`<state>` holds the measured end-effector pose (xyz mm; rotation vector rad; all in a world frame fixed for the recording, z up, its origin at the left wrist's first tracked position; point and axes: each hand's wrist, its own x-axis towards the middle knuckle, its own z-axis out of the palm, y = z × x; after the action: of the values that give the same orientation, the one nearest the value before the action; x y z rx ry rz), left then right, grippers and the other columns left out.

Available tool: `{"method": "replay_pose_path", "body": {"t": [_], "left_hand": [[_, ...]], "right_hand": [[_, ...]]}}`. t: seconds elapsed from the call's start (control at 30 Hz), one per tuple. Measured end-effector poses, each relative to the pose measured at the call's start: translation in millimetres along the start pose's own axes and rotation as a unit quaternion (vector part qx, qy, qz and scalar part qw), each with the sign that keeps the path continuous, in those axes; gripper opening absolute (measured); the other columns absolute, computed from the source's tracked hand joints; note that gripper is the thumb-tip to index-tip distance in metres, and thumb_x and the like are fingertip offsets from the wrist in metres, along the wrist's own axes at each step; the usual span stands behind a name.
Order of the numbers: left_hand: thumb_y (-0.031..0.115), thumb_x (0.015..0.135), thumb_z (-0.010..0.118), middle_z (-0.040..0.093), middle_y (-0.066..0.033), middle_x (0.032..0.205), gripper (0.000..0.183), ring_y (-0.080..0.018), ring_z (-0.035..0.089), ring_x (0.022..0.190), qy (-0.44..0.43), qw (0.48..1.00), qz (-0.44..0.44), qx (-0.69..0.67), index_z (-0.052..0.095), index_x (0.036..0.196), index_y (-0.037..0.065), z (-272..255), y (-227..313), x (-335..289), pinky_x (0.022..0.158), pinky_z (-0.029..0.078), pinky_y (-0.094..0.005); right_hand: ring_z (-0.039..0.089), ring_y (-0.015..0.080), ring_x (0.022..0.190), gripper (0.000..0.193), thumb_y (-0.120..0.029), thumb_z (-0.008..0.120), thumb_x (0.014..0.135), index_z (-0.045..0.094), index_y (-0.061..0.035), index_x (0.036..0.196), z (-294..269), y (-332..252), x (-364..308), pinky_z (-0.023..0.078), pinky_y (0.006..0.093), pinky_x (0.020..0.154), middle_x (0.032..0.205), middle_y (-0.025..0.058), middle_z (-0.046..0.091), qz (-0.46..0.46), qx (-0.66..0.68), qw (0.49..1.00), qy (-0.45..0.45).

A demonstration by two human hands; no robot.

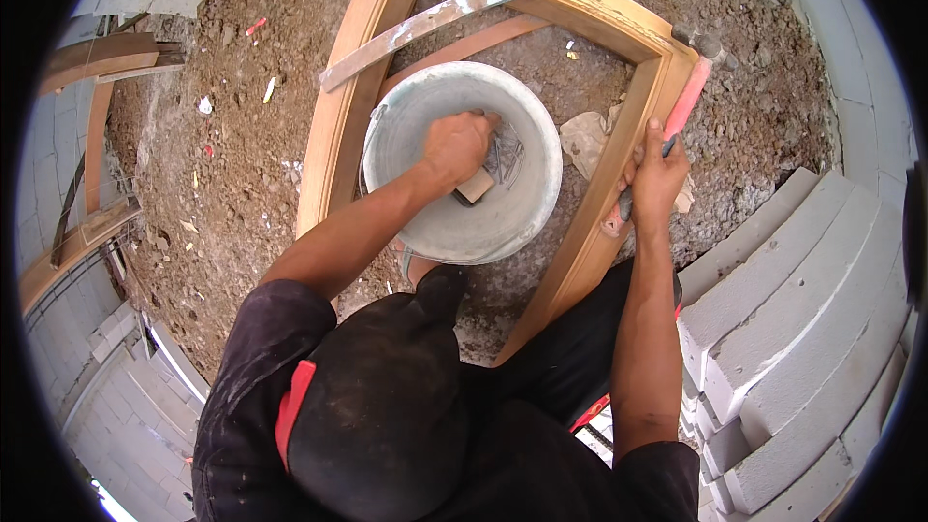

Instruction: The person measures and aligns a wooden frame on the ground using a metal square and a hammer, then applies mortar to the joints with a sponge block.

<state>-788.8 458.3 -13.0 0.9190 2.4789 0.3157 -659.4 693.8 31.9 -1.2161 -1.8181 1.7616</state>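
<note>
My left hand [456, 149] reaches down inside a grey-white bucket [543, 195], its fingers curled near the inner wall. What they hold, if anything, is hidden. Beside it in the bucket lie several long nails [508, 159] and a small block [475, 186] with a tan face. Wrapped round the handle of a hammer [687, 100], my right hand [657, 179] rests by the right side of a wooden frame [329, 169]. The hammer has a red and dark handle, and its metal head points away from me, over the frame's far right corner.
A stained wooden strip [449, 19] lies across the frame's far left part. Rough soil [213, 193] with scattered scraps surrounds it. Pale blocks [793, 280] are stacked at right. More curved-looking timber [82, 242] stands at left, and a block wall [860, 68] rises on the right.
</note>
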Motion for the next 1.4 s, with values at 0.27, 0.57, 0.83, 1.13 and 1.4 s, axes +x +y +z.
{"method": "replay_pose_path", "body": {"t": [0.27,0.57,0.83,1.13,1.4], "left_hand": [[0.009,0.091,0.059,0.075,-0.0128,0.098,0.017,-0.0309,0.075,0.092,0.02,0.997,0.039,0.064,0.074,0.1,0.009,22,-7,22,0.075,0.06,-0.0439],[0.009,0.082,0.066,0.076,-0.01,0.081,0.013,-0.0262,0.076,0.073,0.004,0.991,0.067,0.118,0.079,0.08,0.01,13,11,26,0.063,0.061,-0.0389],[0.015,0.084,0.064,0.075,-0.0108,0.077,0.017,-0.0277,0.074,0.071,-0.014,0.983,0.138,0.119,0.08,0.082,0.009,17,10,27,0.058,0.057,-0.0449],[0.009,0.087,0.057,0.071,-0.0222,0.08,0.016,-0.0384,0.073,0.081,0.035,0.991,0.062,-0.11,0.069,0.091,-0.001,-15,14,-8,0.068,0.057,-0.05],[0.004,0.084,0.06,0.069,-0.0287,0.09,0.012,-0.0454,0.069,0.09,0.167,0.945,-0.025,-0.28,0.064,0.087,-0.007,-11,-13,-16,0.078,0.056,-0.0523]], "right_hand": [[0.043,0.0076,0.041,0.027,-0.027,0.058,0.106,0.056,-0.0026,0.096,3,-6,-4,0.033,0.0272,0.036,0.06,-0.0008,0.049,0.021,0.043,0.999,-0.004],[0.04,0.0083,0.04,0.033,-0.032,0.058,0.106,0.048,-0.0097,0.084,5,-8,-4,0.034,0.0275,0.035,0.06,-0.0028,0.043,0.013,0.016,1.0,0.004],[0.042,0.0091,0.04,0.031,-0.031,0.056,0.107,0.048,-0.0075,0.089,3,-8,-5,0.035,0.0276,0.034,0.06,-0.001,0.044,0.004,0.013,1.0,-0.017],[0.039,0.0098,0.039,0.036,-0.036,0.057,0.106,0.044,-0.0096,0.086,7,-8,-6,0.033,0.0284,0.033,0.061,-0.0014,0.04,0.038,0.002,0.999,-0.007],[0.039,0.0104,0.041,0.035,-0.037,0.053,0.108,0.045,-0.0108,0.085,3,-15,-4,0.035,0.0286,0.035,0.061,-0.0019,0.04,0.059,0.015,0.998,-0.015]]}}
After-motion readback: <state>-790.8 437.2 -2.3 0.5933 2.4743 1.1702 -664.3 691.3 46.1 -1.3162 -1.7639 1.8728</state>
